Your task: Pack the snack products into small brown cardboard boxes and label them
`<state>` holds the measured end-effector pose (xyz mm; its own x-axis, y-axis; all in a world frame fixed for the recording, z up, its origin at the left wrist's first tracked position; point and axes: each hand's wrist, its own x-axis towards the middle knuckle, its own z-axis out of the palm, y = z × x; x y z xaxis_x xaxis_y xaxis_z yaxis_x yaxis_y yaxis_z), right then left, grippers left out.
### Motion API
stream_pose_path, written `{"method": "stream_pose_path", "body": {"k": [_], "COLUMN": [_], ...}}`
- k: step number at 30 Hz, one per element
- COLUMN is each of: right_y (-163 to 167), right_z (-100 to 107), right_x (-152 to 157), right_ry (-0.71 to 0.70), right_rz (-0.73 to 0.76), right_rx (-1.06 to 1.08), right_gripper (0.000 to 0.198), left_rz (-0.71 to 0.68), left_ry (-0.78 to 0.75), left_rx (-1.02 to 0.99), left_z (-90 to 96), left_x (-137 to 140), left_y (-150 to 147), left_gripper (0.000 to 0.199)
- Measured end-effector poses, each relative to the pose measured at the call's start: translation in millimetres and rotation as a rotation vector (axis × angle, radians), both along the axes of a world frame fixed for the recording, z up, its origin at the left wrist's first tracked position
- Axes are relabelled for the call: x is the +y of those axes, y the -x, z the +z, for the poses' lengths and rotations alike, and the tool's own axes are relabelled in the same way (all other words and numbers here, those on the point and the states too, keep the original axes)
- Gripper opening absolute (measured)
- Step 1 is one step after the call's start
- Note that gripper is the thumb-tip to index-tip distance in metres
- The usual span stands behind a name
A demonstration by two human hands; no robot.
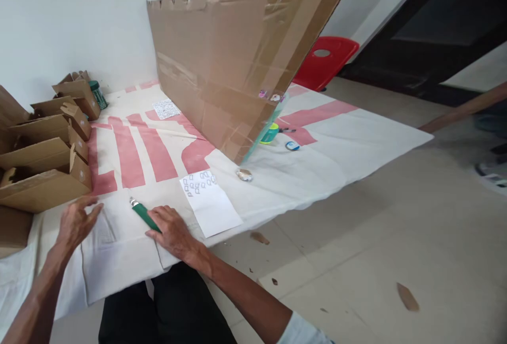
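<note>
My right hand point(172, 230) rests near the front edge of the cloth-covered table point(261, 201), its fingers closed round the rear part of a green box cutter point(143, 214). The cutter's silvery tip points away from me to the left. To its left, my left hand point(78, 220) holds nothing, with thumb and fingers apart, close to a row of small open cardboard boxes point(51, 185). A white sheet of paper point(216, 209) with small drawn shapes lies to the right of my right hand.
A large taped cardboard panel point(229, 64) stands tilted across the table. Beside its lower corner are a roll of tape point(244, 175), a blue-and-white round item point(292, 145) and a green-yellow item point(270, 134). A red chair point(327, 61) stands behind. Another person's arm point(463, 107) shows at right.
</note>
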<state>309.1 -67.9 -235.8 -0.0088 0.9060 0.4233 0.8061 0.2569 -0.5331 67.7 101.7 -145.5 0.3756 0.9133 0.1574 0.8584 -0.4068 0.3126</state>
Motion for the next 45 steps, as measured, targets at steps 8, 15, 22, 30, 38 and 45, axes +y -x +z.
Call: {"method": "stream_pose_path", "body": {"k": [8,15,22,30,38,45], "right_y": [-86,-93,-71,-122,-138,-146], "right_z": [4,-33,-18,10,21,11], "right_x": [-47,-95,-99,-49,9,30], "right_ry": [-0.152,-0.085,-0.106,-0.137,0.008,0.165], "right_rz": [-0.478,-0.462,-0.306,-0.215,0.014,0.084], "right_rx": [-0.054,-0.185,-0.054,0.091,-0.011,-0.122], "right_gripper": [0.029,0.027,0.023,0.022,0.016,0.009], "left_rz": [-0.888,-1.147,-1.136,-1.092,-0.707,-0.565], "left_ry": [-0.044,-0.022,0.03,0.034,0.115,0.152], "left_rx": [-0.039,0.243,0.306,0.332,0.265,0.126], "left_z": [-4.4,-42.2,-39.3,-28.3,-34.8,-48.2], "left_x": [-102,-151,-150,-147,-118,-126], "left_y": [-125,-164,-128,-154,-160,-160], "left_gripper": [0.029,0.056,0.035,0.016,0.034,0.073]}}
